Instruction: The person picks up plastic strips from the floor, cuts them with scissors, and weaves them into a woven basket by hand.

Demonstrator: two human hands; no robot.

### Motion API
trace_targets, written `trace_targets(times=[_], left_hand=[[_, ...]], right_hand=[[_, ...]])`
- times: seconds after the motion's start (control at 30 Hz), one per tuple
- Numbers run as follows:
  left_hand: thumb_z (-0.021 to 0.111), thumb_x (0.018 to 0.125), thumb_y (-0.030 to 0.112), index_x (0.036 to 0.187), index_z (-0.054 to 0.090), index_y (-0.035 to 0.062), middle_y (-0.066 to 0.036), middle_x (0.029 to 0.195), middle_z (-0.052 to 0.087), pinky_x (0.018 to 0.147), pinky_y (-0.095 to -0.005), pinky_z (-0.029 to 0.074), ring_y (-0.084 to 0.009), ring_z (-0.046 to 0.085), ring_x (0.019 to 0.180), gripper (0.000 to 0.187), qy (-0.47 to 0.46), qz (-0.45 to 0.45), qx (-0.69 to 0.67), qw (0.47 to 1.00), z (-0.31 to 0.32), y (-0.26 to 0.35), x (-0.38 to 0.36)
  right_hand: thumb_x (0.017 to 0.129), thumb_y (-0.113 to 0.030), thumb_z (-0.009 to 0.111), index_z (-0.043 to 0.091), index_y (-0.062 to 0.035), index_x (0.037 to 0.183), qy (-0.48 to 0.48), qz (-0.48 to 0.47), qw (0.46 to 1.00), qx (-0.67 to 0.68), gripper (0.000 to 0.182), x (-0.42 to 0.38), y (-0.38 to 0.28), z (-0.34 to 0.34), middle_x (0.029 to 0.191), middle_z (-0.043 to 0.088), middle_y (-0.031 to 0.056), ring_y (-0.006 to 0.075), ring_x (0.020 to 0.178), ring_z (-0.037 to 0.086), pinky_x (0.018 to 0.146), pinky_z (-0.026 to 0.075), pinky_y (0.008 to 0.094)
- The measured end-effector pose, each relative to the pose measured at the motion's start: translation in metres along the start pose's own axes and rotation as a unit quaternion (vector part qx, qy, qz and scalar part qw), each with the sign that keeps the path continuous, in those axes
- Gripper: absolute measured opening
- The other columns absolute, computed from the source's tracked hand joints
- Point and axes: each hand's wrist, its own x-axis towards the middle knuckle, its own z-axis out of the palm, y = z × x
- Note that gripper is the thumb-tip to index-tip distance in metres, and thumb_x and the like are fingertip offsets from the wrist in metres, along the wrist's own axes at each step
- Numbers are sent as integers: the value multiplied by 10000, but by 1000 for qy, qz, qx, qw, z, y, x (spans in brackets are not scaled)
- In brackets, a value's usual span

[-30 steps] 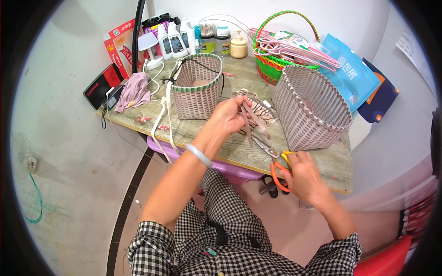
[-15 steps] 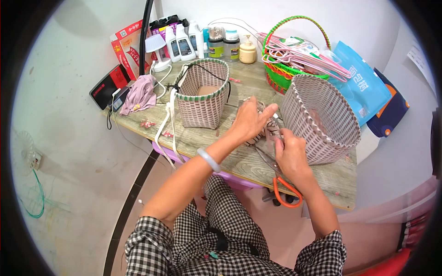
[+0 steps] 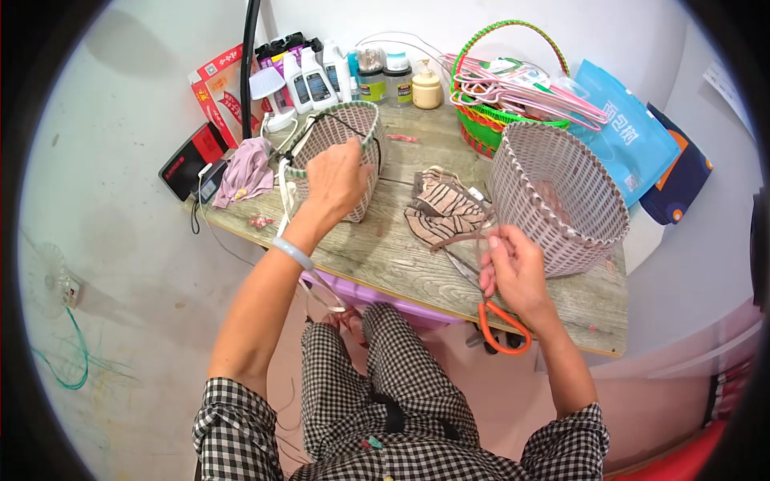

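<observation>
Across the wooden table (image 3: 377,248), seen from above through the head camera I am watching, two woven baskets stand apart, one toward the left and one near the right edge. My left hand (image 3: 335,183), with a pale bangle (image 3: 293,252) on its wrist, is in front of the small basket (image 3: 325,136), covering much of its near side. The fingers are curled, but I cannot tell whether they grip the basket. A white strap (image 3: 322,295) hangs past the table's near edge below that arm.

My right hand (image 3: 513,268) is near the right end of the near edge, with thumb and fingers closed on a thin brownish strip (image 3: 480,239). Just beneath it lie scissors (image 3: 505,327), blades on the table, orange handles reaching over the near edge. Beside the blades, toward the middle of the table, rests a striped cloth (image 3: 445,210). The large basket (image 3: 553,228) is just beyond my right hand.

Along the far edge I see a green basket (image 3: 481,128) with pink hangers (image 3: 525,96), a pump bottle (image 3: 427,88) and white bottles (image 3: 321,84). Toward the far left corner are a small lamp (image 3: 269,84) and, nearer, a crumpled pink cloth (image 3: 245,170). A blue bag (image 3: 626,132) leans at the far right corner.
</observation>
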Motion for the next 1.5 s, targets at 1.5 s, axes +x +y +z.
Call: trace_targets(times=[1.5], left_hand=[[649, 901, 224, 1326, 445, -25, -125, 1195, 615, 874, -321, 498, -174, 607, 1029, 533, -109, -481, -638, 592, -111, 60, -412]], right_hand=[[808, -49, 736, 610, 5, 1158, -307, 21, 935, 173, 375, -103, 69, 140, 758, 446, -76, 15, 678, 396, 597, 353, 162]])
